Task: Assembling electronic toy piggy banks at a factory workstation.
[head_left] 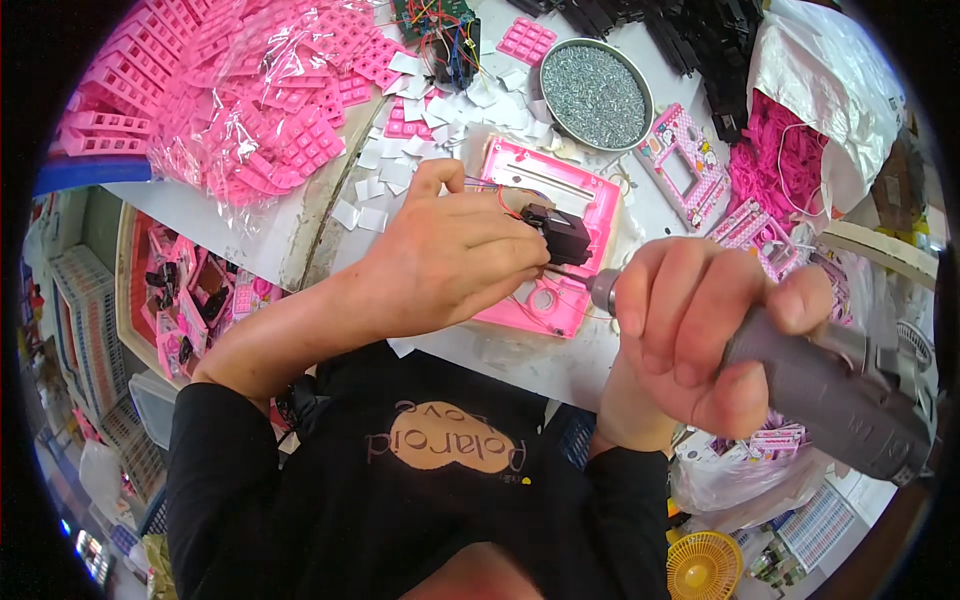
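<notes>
My left hand (440, 260) reaches over a pink plastic casing (606, 205) lying open on the work table. Its fingers are closed on a black boxy plastic part (568, 238), with thin red wires beside it, held over the casing. In my right hand (695, 325) is a grey electric screwdriver (835, 395), gripped around its body. Its thin bit points left and reaches the lower edge of the black part, near my left fingertips. Whether the bit sits on a screw is hidden.
A round tin of small screws (597, 95) stands beyond the casing, with scattered white paper squares (370, 190) to its left. Pink keypads (290, 120) in plastic heap up at far left. A printed pink frame (685, 165) and black parts (690, 35) lie right.
</notes>
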Demonstrator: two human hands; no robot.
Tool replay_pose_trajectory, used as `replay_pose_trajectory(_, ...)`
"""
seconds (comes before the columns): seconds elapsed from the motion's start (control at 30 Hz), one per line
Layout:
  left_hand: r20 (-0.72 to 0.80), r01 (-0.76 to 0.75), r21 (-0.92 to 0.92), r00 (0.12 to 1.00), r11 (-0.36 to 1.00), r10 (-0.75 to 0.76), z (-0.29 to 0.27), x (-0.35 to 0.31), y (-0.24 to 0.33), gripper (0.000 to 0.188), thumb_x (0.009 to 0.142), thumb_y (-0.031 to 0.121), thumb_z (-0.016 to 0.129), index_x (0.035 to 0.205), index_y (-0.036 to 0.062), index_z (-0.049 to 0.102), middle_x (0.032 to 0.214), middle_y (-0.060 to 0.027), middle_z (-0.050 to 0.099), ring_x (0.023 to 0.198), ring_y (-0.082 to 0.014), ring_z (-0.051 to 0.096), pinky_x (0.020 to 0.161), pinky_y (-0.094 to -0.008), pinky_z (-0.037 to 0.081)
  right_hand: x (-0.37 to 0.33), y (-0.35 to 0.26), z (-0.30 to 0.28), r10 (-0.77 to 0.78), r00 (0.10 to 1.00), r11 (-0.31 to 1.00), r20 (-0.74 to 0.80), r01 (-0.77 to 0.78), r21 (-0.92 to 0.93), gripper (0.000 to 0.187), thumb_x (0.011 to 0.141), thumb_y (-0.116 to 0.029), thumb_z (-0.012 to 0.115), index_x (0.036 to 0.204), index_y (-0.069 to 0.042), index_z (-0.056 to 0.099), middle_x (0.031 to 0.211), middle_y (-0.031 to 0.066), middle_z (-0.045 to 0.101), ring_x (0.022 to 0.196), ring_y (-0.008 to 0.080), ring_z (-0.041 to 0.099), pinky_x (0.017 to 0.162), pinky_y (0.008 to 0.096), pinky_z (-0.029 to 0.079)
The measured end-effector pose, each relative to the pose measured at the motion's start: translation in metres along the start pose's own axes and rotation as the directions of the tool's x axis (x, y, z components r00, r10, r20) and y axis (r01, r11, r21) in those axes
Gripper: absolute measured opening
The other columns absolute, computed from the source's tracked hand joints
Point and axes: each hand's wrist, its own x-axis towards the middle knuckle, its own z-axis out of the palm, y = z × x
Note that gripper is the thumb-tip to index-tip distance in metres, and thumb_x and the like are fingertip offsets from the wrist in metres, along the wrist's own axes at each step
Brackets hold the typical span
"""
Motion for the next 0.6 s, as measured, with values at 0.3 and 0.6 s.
replay_pose_trajectory(0.3,0.02,0.044,-0.063,0.999,0.997,-0.042,0.003,-0.009,-0.004,0.018,0.082,0.019,0.078,0.097,0.017,0.068,0.084,0.0044,0.066,0.088,-0.0146,0.064,0.085,-0.04,0.031,-0.005,0.008,0.012,0.016,0.999,0.999,-0.042,-0.018,-0.029,0.034,0.094,-0.02,0.067,0.122,-0.015,0.048,0.062,-0.0023,0.052,0.052,0.0115,0.048,0.052,0.0288,0.044)
replay_pose_trajectory(0.6,-0.065,0.254,0.258,0.967,0.932,-0.245,0.011,-0.015,0.0,0.051,0.065,0.028,0.086,0.11,0.0167,0.066,0.101,0.0013,0.065,0.098,-0.0198,0.058,0.089,-0.0435,0.03,-0.009,0.036,-0.003,-0.116,0.979,0.987,-0.165,0.096,-0.127,0.034,0.091,-0.008,0.065,0.117,-0.005,0.044,0.07,0.0074,0.056,0.058,0.0173,0.052,0.061,0.039,0.051)
